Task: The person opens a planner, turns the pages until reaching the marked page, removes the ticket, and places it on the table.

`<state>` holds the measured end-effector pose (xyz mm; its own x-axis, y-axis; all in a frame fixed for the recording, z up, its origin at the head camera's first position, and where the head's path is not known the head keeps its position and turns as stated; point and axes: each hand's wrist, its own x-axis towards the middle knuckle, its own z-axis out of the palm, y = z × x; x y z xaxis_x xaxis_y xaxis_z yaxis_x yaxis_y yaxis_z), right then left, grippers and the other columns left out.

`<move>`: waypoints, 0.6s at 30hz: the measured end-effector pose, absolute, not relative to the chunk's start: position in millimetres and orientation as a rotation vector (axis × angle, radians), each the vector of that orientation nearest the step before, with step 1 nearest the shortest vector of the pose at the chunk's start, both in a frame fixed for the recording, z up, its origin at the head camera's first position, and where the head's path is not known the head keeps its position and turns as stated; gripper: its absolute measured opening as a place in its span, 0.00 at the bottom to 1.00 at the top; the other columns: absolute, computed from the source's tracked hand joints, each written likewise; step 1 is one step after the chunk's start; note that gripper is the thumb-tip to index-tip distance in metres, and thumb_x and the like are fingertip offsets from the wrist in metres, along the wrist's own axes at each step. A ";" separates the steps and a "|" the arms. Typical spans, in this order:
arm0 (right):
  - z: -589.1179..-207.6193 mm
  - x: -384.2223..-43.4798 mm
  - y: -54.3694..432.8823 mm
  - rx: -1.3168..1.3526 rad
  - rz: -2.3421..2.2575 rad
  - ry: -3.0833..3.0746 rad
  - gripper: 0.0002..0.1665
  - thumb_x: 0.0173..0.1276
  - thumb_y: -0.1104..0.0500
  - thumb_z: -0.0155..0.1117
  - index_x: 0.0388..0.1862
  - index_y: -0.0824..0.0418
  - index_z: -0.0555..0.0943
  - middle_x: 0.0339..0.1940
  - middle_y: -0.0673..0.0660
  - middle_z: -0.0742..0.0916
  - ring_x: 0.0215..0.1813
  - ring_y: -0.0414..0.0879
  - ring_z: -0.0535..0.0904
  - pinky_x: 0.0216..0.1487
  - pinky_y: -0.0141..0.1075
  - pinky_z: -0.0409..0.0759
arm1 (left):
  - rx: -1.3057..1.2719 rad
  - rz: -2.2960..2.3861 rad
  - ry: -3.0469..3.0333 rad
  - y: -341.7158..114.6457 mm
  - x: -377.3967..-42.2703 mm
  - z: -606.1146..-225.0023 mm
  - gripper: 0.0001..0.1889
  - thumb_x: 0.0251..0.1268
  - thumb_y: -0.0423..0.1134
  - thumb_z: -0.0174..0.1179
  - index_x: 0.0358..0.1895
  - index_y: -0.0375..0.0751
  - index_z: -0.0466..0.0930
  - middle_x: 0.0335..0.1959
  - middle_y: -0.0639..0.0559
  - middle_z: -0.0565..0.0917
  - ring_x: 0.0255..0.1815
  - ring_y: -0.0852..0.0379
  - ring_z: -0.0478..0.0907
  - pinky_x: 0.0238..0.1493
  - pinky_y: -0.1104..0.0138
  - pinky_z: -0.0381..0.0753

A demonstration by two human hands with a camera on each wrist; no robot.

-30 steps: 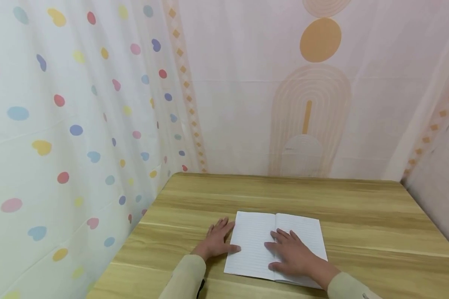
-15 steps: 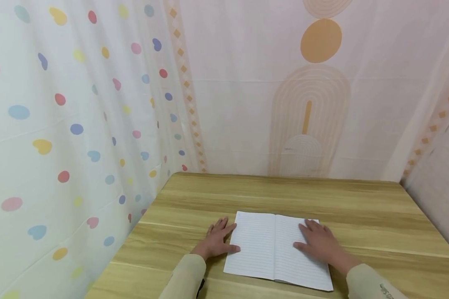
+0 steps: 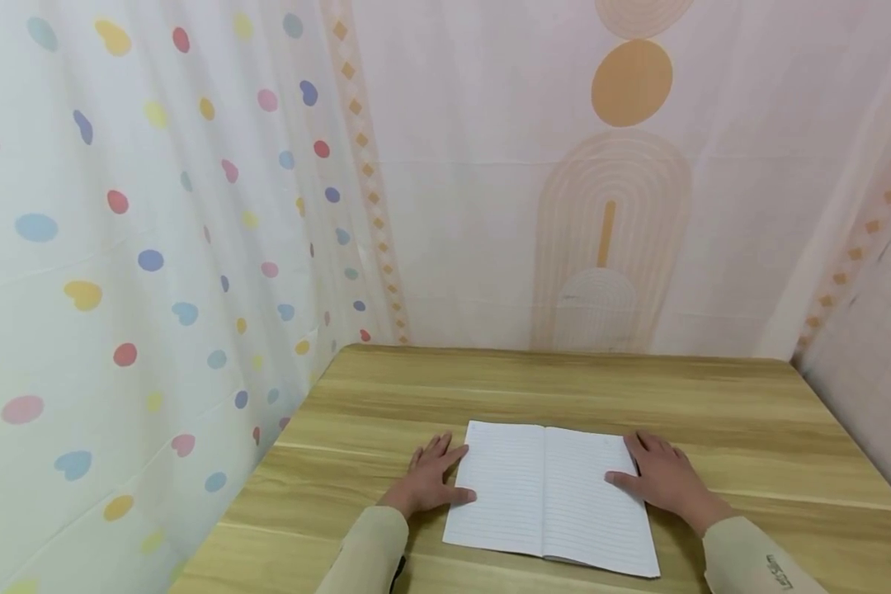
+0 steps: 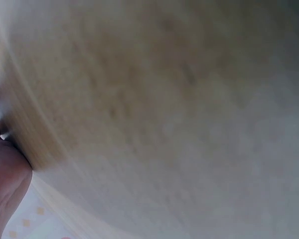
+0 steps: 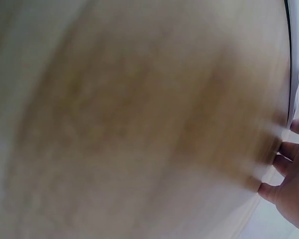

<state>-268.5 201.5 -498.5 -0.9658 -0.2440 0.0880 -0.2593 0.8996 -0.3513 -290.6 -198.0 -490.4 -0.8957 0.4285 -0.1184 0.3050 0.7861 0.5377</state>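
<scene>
Left hand (image 4: 9,181) partly outside wrist view

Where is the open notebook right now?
In the head view, the notebook lies on the table, low, right of centre, between the left hand and the right hand.

Notebook (image 3: 505,491): paper, white, matt, smooth, with fine ruled lines. Table (image 3: 564,384): wood or wood-look top, streaky grain, smooth, slight dull sheen; too blurred up close in both wrist views to judge texture. Left curtain (image 3: 186,206) and back curtain (image 3: 475,231): thin cloth-like sheeting, printed, matt, lightly creased. Left sleeve (image 3: 367,549), right sleeve (image 3: 750,553): matt cloth, dark print on right.
</scene>
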 end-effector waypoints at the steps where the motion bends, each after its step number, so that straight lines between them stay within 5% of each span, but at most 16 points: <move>1: -498.7 -268.9 201.5 0.398 0.566 -3.022 0.54 0.65 0.31 0.60 0.70 0.75 0.66 0.67 0.80 0.68 0.68 0.76 0.62 0.62 0.71 0.61 | 0.572 0.768 2.742 -198.0 -290.5 -490.2 0.44 0.60 0.56 0.68 0.76 0.41 0.62 0.79 0.34 0.47 0.80 0.37 0.39 0.75 0.43 0.35; 18: -496.8 -266.9 199.0 0.395 0.563 -3.031 0.52 0.66 0.32 0.60 0.70 0.73 0.67 0.67 0.80 0.68 0.68 0.76 0.62 0.63 0.71 0.60 | 0.577 0.770 2.743 -198.4 -290.3 -490.0 0.44 0.60 0.56 0.68 0.76 0.40 0.62 0.79 0.34 0.48 0.80 0.37 0.39 0.75 0.42 0.36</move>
